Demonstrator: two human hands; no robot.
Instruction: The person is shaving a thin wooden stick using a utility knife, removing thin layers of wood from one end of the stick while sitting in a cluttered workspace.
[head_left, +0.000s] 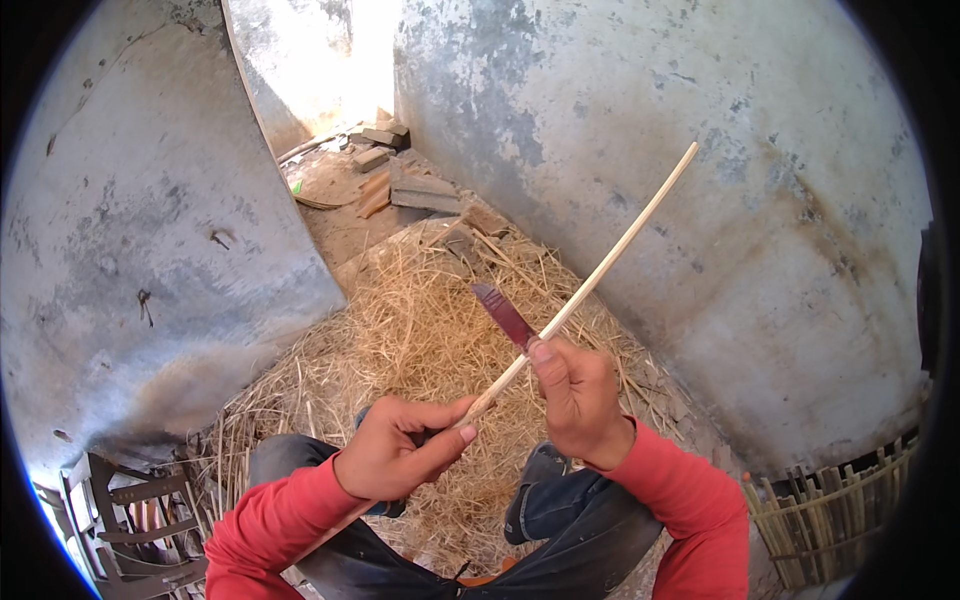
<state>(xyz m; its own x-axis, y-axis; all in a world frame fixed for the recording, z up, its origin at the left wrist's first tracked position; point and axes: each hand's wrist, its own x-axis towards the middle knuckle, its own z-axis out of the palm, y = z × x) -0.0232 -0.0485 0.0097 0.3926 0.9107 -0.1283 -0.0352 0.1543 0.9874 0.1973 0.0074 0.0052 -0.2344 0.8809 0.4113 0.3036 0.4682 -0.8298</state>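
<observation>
A long pale wooden stick (pixel 625 240) runs slantwise in front of me, its far end up to the right against the wall. My left hand (pixel 405 447) is closed around its lower part, thumb laid along it. The near end passes beneath my left forearm. Farther up the stick, my right hand (pixel 580 395) grips a short flat knife (pixel 506 316), dark red with a greyish tip, which points up and to the left. The knife lies across the stick and touches it near my right thumb. What the right fingers wrap round inside the fist is hidden.
Straw-coloured shavings (pixel 420 320) cover the floor around my feet. Bricks and broken slabs (pixel 425 193) lie by the doorway ahead. Worn plaster walls (pixel 740 230) stand on both sides. A bundle of upright sticks (pixel 840 515) is at lower right, a dark wooden frame (pixel 135 495) at lower left.
</observation>
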